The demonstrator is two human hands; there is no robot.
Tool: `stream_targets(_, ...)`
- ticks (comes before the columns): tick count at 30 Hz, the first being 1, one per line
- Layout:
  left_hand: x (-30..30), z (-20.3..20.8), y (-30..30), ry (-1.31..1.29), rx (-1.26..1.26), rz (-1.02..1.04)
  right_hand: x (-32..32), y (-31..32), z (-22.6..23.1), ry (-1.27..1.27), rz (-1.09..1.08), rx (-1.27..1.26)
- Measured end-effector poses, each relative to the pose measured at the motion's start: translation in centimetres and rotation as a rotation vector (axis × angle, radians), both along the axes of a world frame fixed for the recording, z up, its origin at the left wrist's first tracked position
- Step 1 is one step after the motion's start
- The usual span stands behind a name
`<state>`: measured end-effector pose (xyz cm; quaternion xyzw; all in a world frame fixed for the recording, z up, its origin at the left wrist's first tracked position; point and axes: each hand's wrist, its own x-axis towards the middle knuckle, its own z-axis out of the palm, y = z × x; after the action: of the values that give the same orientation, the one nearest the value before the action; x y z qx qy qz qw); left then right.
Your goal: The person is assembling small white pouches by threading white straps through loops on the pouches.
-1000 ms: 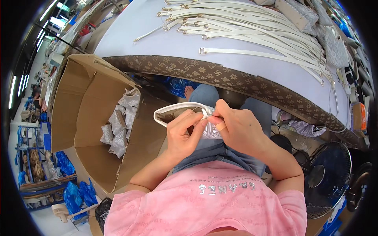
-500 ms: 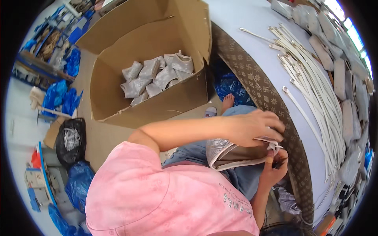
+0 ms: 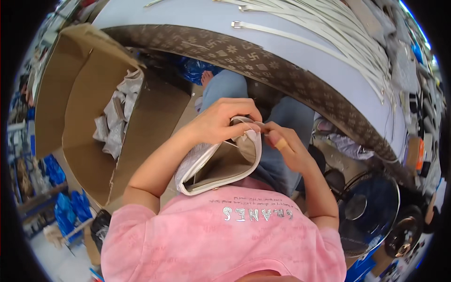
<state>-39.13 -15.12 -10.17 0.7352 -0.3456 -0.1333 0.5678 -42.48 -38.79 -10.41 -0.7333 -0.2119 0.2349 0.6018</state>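
A small light-grey zip bag (image 3: 251, 164) with pale piping lies in my lap against my shirt. Its zip is undone, so the beige lining shows. My left hand (image 3: 228, 120) is closed on the bag's far rim, thumb inside the mouth and fingers curled over the edge. From the other side, my right hand (image 3: 286, 145) pinches the same far corner, fingertips meeting those of the left. A tan strip wraps one of the right-hand fingers. Whether something small is held between the fingertips, I cannot make out.
On the left stands an open cardboard box (image 3: 77, 98) with several grey bags (image 3: 114, 120) inside. Ahead curves a white-topped table (image 3: 188, 16) bearing many pale straps (image 3: 300, 40) with metal ends. A round fan (image 3: 369, 214) stands low at the right.
My view has turned to the right, so the box now sits farther left. Both hands and the bag have come closer to my body, and the bag's mouth faces me more.
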Motion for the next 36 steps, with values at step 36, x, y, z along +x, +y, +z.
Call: stream_targets(36,-1.5,-0.2,-2.4,-0.148,0.155,0.050,3.6,-2.8,3.2,-0.449,0.303,-0.431)
